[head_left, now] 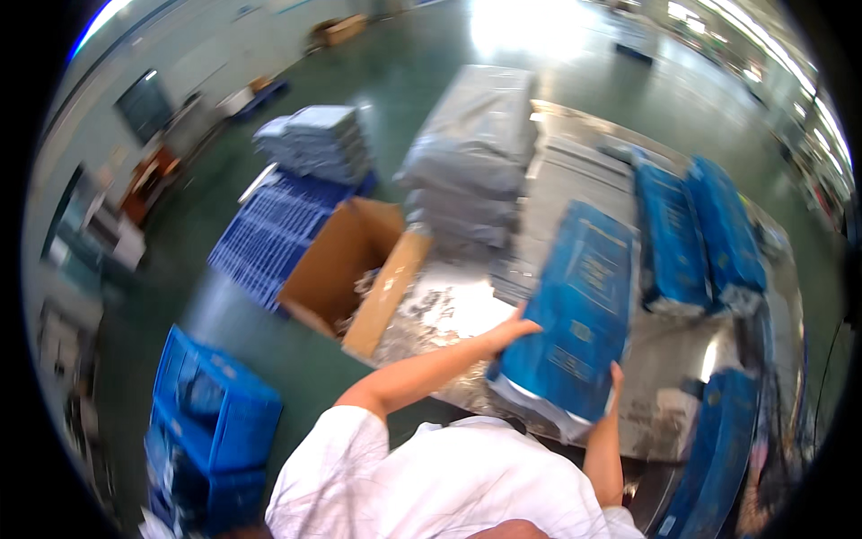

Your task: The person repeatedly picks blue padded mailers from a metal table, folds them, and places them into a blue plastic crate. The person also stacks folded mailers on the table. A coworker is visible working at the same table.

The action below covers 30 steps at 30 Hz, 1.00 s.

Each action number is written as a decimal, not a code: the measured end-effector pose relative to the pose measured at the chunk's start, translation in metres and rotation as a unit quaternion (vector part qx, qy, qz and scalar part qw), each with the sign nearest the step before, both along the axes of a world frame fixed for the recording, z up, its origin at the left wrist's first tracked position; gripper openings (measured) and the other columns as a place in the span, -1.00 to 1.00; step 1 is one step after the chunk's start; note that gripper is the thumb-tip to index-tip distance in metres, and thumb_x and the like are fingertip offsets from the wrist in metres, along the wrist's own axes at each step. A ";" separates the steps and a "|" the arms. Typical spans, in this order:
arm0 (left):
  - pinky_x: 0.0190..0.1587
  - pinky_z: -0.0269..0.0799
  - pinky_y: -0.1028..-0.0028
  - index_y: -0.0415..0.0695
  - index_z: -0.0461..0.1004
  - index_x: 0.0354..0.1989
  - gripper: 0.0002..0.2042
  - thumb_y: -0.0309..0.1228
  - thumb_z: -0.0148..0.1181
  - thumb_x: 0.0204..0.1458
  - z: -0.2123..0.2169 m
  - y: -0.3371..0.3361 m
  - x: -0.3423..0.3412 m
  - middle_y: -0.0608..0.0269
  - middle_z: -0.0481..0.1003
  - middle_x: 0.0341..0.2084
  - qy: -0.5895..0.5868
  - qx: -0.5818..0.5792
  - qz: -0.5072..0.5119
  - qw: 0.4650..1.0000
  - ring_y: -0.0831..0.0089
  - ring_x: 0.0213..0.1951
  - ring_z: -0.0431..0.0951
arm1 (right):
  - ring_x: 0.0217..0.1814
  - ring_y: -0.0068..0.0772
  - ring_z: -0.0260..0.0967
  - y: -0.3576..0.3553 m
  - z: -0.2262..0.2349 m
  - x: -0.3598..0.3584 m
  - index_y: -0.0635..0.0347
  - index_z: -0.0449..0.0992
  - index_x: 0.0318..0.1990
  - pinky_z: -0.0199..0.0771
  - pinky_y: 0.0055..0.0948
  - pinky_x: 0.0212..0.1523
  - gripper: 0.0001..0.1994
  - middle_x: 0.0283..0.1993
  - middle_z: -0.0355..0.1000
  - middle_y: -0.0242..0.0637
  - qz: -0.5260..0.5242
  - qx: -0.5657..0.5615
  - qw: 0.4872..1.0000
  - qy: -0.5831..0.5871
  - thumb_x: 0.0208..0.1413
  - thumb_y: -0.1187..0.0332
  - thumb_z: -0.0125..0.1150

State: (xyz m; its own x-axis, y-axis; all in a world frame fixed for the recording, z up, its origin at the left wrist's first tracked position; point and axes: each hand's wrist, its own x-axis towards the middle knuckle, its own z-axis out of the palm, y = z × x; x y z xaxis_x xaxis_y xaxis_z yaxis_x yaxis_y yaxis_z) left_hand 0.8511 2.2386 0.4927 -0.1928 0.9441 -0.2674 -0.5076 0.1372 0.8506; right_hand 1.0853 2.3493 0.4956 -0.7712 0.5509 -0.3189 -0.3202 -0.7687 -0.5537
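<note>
Between my two hands is a long blue plastic-wrapped pack (584, 287), with a pale near end, tilted over the metal-topped table. My left hand (516, 330) grips its left side near the front, thumb lying on top and the other fingers mostly hidden. On the opposite side, my right hand (617, 377) presses against the near right edge; its fingers are partly hidden by the pack. Left of the pack stands a tall stack of grey plastic-wrapped packs (476, 153). Flat grey sheets or bags (584, 175) lie just beyond the pack.
To the right are two upright blue packs (672, 238) and another blue pack (718, 449) near the front. An open cardboard box (391, 292) adjoins the table's left edge. Beyond it a blue pallet (269, 234) bears grey bundles (319, 139). Blue crates (242, 409) stand lower left.
</note>
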 end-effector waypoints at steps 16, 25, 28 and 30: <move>0.18 -0.01 0.26 -0.22 -0.09 0.22 -0.14 -0.08 0.19 -0.23 0.115 -0.331 -0.012 0.00 0.04 0.16 0.162 0.239 0.417 0.862 0.18 0.17 0.07 | 0.37 -0.16 -0.23 -0.129 0.114 -0.208 0.33 -0.24 0.29 -0.21 -0.22 0.29 0.11 0.32 -0.19 -0.01 0.126 0.642 0.704 0.276 -0.25 -0.22 0.22; -0.22 0.40 0.29 -0.17 0.36 -0.18 -0.70 -0.26 -0.03 -0.02 0.158 -0.669 -0.056 0.14 0.44 -0.26 0.355 -0.124 0.846 0.377 0.26 -0.25 0.46 | 0.23 0.17 0.02 -0.276 0.172 -0.255 0.21 0.16 0.17 0.11 -0.19 0.18 -0.35 0.23 -0.04 0.24 0.379 0.747 0.350 0.419 -0.08 0.19 0.23; -0.41 0.43 0.32 -0.04 0.47 -0.45 -0.86 -0.28 0.06 -0.01 0.050 -0.743 -0.084 0.19 0.50 -0.47 0.313 -0.825 0.444 0.155 0.30 -0.43 0.52 | 0.24 -0.02 0.06 -0.204 0.075 -0.221 0.20 0.18 0.17 0.09 -0.22 0.20 -0.41 0.23 0.07 0.03 0.535 0.730 0.352 0.240 0.01 0.14 0.12; -0.38 0.42 0.32 -0.09 0.48 -0.46 -0.85 -0.32 0.02 -0.01 -0.053 -0.753 -0.086 0.18 0.51 -0.45 0.433 -0.780 0.400 0.211 0.29 -0.42 0.51 | 0.17 -0.04 0.14 -0.154 0.005 -0.181 0.18 0.22 0.14 0.15 -0.22 0.16 -0.45 0.16 0.17 -0.02 0.552 0.706 0.426 0.127 0.02 0.11 0.09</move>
State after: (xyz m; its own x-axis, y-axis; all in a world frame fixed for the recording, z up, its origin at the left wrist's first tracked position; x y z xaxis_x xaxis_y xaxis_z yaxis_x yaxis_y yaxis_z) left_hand 0.7653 1.4859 0.4397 -0.7372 -0.5898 0.3297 -0.6467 0.7573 -0.0913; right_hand 0.9042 2.1953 0.5005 -0.7191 -0.6876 -0.1003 -0.3826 0.5123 -0.7689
